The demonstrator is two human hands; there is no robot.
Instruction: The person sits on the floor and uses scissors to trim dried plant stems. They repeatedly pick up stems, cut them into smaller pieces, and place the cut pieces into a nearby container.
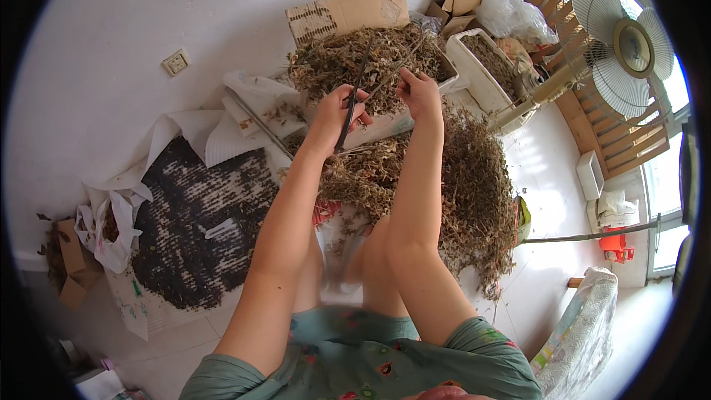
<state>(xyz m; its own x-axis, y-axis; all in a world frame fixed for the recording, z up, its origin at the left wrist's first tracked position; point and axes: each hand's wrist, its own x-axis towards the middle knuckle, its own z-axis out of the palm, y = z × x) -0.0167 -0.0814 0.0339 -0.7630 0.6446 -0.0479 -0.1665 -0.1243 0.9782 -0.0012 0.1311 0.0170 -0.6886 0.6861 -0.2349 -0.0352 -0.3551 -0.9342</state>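
While a big heap of dry brown plants [478, 200] lies on the floor [548, 174], a wide patch of dark bits [196, 230] is spread to its left. Past the heap, a white tub [385, 128] is piled with more dry plants [326, 59]. On the right stands a fan [633, 48]; the mark on its middle is too small to read. The left hand [344, 112] curls around a long dark tool [361, 74]. The right hand [419, 95] has fingers bent nearly together beside a thin stem [388, 77] over the tub; I cannot tell if they pinch it.
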